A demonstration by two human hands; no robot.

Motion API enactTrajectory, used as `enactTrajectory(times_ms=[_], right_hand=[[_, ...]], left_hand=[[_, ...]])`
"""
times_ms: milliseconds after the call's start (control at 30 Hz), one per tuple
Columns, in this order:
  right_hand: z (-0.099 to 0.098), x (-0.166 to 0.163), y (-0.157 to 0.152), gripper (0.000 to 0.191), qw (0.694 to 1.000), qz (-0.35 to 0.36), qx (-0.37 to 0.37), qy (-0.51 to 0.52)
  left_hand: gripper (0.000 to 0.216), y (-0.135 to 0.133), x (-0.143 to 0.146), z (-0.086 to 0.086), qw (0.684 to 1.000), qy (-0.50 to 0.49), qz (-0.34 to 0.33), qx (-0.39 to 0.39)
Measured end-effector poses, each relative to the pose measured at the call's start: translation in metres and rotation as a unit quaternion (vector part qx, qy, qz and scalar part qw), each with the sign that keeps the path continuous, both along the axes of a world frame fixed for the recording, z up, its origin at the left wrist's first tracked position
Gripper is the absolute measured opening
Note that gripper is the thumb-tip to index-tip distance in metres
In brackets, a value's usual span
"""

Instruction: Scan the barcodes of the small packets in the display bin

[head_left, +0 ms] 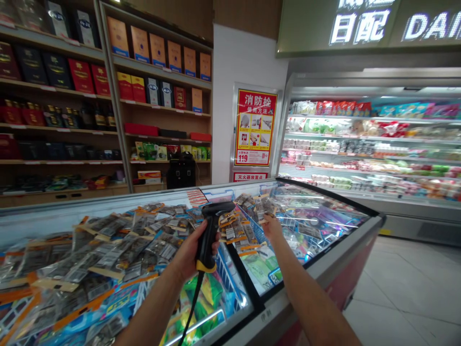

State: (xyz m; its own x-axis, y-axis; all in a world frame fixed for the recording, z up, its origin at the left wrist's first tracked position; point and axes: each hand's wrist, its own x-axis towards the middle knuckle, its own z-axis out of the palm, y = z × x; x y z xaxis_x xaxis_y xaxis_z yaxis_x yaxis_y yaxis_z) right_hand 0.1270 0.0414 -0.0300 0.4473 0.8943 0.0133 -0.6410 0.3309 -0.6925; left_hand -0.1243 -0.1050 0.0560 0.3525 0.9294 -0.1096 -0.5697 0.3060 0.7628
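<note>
My left hand [189,250] is wrapped round the handle of a black and yellow barcode scanner [206,242], held upright over the freezer with its head pointing right. A black cable [193,302] hangs from the handle's base. Farther right, my right hand [272,228] reaches over the glass lid, its fingertips closed on the near edge of a clear plastic packet [261,207] with a grey label. Many similar packets [118,245] with orange or tan top strips lie heaped to the left. Another group of packets [236,228] lies between my hands.
Under me stands a chest freezer with a glass top and metal rim [284,307]; bagged goods and blue baskets show through the glass. Shelves of boxes [175,96] stand behind left. A lit open fridge [370,134] stands back right, with tiled floor [406,283] before it.
</note>
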Motion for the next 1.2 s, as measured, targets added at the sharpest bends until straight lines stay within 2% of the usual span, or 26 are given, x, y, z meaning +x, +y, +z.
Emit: enactTrajectory(times_ms=[167, 533, 800, 1100, 1200], right_hand=[[-0.002, -0.006, 0.0, 0.029, 1.0, 0.007, 0.0, 0.002], [0.004, -0.014, -0.007, 0.033, 1.0, -0.002, 0.015, 0.0], [0.007, -0.017, -0.009, 0.035, 0.999, 0.002, 0.038, -0.009], [0.009, -0.02, -0.013, 0.032, 0.998, 0.004, 0.045, -0.051], [0.014, -0.023, -0.015, 0.03, 0.997, 0.001, 0.042, -0.071]], left_hand=[[0.029, -0.005, 0.002, 0.002, 1.0, -0.01, -0.019, 0.009], [0.027, -0.003, 0.002, 0.002, 1.0, 0.023, 0.008, -0.005], [0.03, -0.002, -0.002, 0.002, 1.0, 0.002, -0.012, -0.013], [0.026, 0.001, -0.003, 0.001, 0.999, 0.02, 0.03, -0.016], [0.025, 0.001, -0.008, 0.005, 0.997, 0.051, 0.066, 0.001]])
